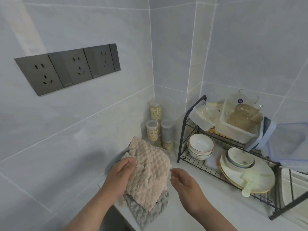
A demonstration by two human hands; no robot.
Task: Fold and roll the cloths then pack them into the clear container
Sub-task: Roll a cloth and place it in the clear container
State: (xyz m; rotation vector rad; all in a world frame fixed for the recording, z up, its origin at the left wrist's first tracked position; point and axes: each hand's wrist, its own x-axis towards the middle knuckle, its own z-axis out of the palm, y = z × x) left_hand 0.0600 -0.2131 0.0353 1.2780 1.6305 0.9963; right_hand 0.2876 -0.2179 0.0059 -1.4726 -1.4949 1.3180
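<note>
Grey-white glazed wall tiles (83,130) meet in a corner above a white countertop (191,214), and a dark grey strip of wall sockets (66,69) is set into the left wall. To the right stands a black wire dish rack (182,130) carrying white bowls and plates on its lower shelf. On its upper shelf are a large clear plastic container (233,129) with a glass jug standing inside it and a smaller clear plastic tub (201,120) tipped beside it. Which of these is meant for packing cannot be told. On the countertop in front of the person lies a beige fluffy cloth (150,174), spread over a grey fluffy cloth (145,212) whose edge shows beneath its near end. The beige cloth's long axis runs from the near edge of the counter away toward the corner. Both cloths look unfolded, so the folding seems barely begun. The left hand (121,177) grips the beige cloth along its left edge, fingers curled onto the pile. The right hand (185,184) hovers just beside the right edge, palm turned toward the cloth, fingers relaxed and holding nothing. With the cloth lying between the two hands, the free right hand is placed to take the far side, and the containers sit well apart beyond it. Small clear jars of oats (155,110) are stacked in the corner behind the cloths.
</note>
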